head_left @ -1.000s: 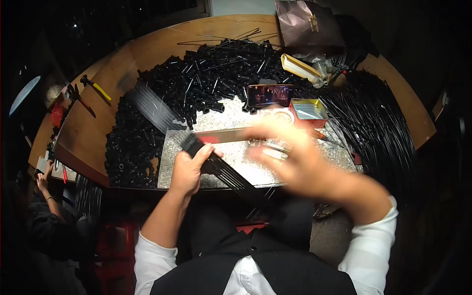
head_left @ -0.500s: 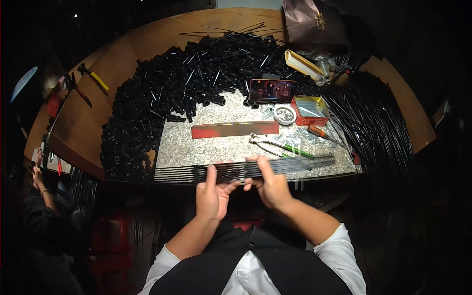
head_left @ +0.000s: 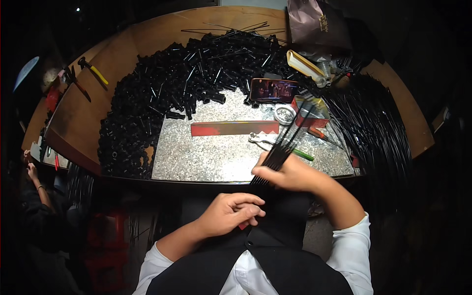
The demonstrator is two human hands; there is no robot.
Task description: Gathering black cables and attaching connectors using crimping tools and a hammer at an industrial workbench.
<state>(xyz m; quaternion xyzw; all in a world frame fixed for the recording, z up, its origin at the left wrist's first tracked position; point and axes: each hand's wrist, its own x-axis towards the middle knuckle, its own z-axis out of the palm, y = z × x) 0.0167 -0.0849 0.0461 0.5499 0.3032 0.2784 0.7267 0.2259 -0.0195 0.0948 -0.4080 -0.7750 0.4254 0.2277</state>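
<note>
A bundle of thin black rods [head_left: 279, 156] is wrapped in my right hand [head_left: 291, 173], closed around it above the table's front edge. The bundle stands aslant, its blurred far ends reaching up over the pliers and the red box. My left hand [head_left: 234, 213] is in front of my body, just below the table edge. Its fingers are loosely bent and partly apart, with nothing seen in them. Beneath the rods lie green-handled pliers [head_left: 301, 154], partly covered. A red and dark flat bar [head_left: 235, 129] rests across the speckled work surface [head_left: 196, 157].
Black tubular parts [head_left: 142, 108] are heaped at left and back. More black rods [head_left: 378, 128] pile up at right. Around the middle stand a phone [head_left: 274, 90], a small white bowl [head_left: 284, 114], a red box [head_left: 319, 117] and an orange-handled screwdriver [head_left: 318, 133]. Another person's hand [head_left: 32, 172] shows far left.
My left hand has come off the rods and dropped toward my body. My right hand has swung the bundle from lying level to slanting up and away.
</note>
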